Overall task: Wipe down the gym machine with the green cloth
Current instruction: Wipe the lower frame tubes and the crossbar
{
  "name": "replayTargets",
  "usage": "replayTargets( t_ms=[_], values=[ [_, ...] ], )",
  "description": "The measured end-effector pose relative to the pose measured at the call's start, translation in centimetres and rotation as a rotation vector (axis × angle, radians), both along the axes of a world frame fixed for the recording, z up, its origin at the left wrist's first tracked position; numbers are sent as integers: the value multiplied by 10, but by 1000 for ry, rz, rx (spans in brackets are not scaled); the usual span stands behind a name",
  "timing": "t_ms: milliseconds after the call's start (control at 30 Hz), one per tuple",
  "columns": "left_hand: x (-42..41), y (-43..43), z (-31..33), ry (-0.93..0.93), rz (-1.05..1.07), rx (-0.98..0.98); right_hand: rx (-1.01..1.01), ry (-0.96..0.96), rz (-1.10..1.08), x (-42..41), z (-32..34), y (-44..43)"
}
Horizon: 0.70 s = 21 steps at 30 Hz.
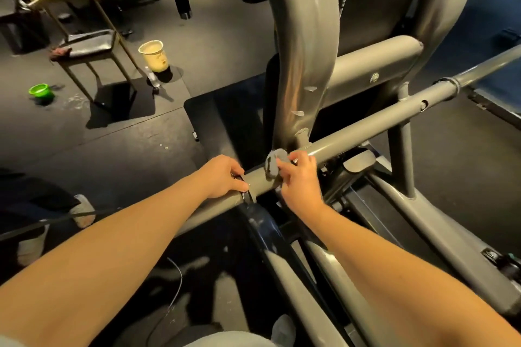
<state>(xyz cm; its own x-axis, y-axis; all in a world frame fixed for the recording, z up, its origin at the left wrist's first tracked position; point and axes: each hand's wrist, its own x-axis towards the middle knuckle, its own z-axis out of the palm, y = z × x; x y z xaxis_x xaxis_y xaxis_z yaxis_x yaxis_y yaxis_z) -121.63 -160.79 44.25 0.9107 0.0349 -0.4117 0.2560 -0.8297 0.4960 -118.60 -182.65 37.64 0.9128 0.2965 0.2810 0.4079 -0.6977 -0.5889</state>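
Observation:
The grey gym machine fills the right half of the head view, with a long horizontal bar point(363, 127) running from lower left to upper right and a thick curved upright point(307, 45) rising behind it. My right hand point(298, 177) grips a small bunched cloth point(275, 165), which looks grey-green here, and presses it onto the bar just below the upright's base. My left hand point(222, 176) curls around the same bar a little to the left, beside a black collar point(249, 197).
On the dark floor at the left stand a metal chair point(84, 42) with a rag on its seat, a cream bucket point(153, 55) and a small green bowl point(41, 91). A spray bottle point(152, 79) stands near the bucket. Machine rails run below my arms.

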Motion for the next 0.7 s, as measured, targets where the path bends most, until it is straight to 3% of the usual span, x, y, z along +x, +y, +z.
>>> replayTargets(
  t_ms=[200,433,700],
  values=[
    [-3,0,0,7,10,-11,44,138,-333,21,8,6],
    [-23,12,-8,-64,34,-29,139,214,-93,-41,16,64],
    [-52,59,-6,-38,-50,-15,91,149,-93,-67,22,87]
  ],
)
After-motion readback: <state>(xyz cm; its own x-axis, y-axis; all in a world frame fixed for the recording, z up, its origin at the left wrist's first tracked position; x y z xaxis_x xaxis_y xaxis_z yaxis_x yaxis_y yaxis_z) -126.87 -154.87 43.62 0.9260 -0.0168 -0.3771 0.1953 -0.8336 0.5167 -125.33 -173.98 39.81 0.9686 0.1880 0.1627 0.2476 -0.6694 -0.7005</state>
